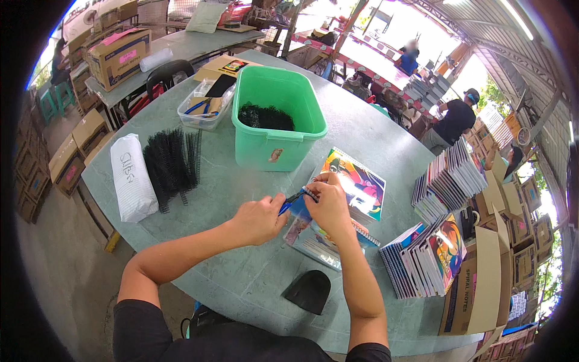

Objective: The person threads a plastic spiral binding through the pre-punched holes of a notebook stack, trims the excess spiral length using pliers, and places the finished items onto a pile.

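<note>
My left hand (259,218) is closed around blue-handled pliers (286,206), whose dark jaws point toward my right hand. My right hand (329,204) pinches a spiral notebook (300,209) at its coil edge, where the jaws meet it; the fingers partly hide this spot. Beneath my hands, more spiral notebooks (319,246) lie on the table, one in a clear cover. Just beyond my right hand is a notebook with a bright, multicoloured cover (363,186). A black, rounded flat piece (309,292) rests nearer to me.
A green plastic bin (270,151) holds black coils (265,117). Left of it are a clear tub of tools (202,121), loose black coils (172,169) and a white wrapped package (129,181). Notebook stacks (416,265) and an open carton (476,283) stand right. Other people work farther off.
</note>
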